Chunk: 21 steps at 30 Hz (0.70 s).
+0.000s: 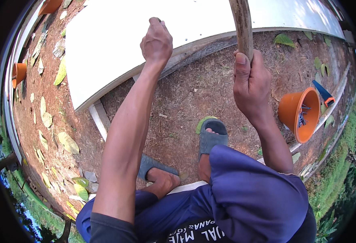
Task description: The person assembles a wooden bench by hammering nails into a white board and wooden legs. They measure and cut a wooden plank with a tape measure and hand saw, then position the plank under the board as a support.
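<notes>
My left hand (157,44) is closed above the large white board (109,52), with its fingers pinched together. A small dark bit shows at the fingertips, but I cannot make out what it is. In my right hand (251,83) is a thick wooden handle (242,26), gripped near its lower end with the thumb along it. The handle's far end lies beyond the top of the view. Small dark nail heads (186,39) dot the board close to its near edge. Under that edge runs a wooden beam (198,54).
At the right, an orange bucket (286,111) leans with loose nails (302,117) inside. Beside it is a blue-and-orange handsaw (323,94). A smaller orange pot (20,75) is at the far left. Leaves (68,142) litter the brown ground around my sandalled feet (213,137).
</notes>
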Tool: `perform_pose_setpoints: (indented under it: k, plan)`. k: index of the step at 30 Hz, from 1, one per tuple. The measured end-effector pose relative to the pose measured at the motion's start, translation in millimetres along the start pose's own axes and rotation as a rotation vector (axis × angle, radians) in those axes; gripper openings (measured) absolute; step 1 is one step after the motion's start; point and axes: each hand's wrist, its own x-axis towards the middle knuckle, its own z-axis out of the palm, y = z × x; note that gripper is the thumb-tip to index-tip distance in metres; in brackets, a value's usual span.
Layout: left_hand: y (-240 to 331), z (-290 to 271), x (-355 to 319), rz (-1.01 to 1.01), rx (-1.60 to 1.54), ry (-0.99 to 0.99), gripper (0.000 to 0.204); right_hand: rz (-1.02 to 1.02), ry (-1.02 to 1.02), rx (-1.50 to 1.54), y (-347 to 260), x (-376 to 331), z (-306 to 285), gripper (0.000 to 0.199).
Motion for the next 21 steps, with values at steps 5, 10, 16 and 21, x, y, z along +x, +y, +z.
perform_pose_setpoints:
  k: [5, 10, 16, 21]
  plan:
    - [4, 5, 5, 0.015, -0.011, 0.058, 0.021, 0.292, -0.559, -0.306, 52, -6, 28, 0.039]
    - [0, -1, 1, -0.047, -0.054, 0.043, 0.023, 0.078, -0.172, -0.082, 3, 2, 8, 0.041]
    - [6, 2, 4, -0.032, -0.049, 0.053, 0.023, 0.235, -0.402, -0.306, 66, -13, 25, 0.04]
    - [-2, -9, 10, -0.166, -0.236, -0.019, 0.028, 0.145, -0.288, -0.34, 84, -66, 18, 0.034]
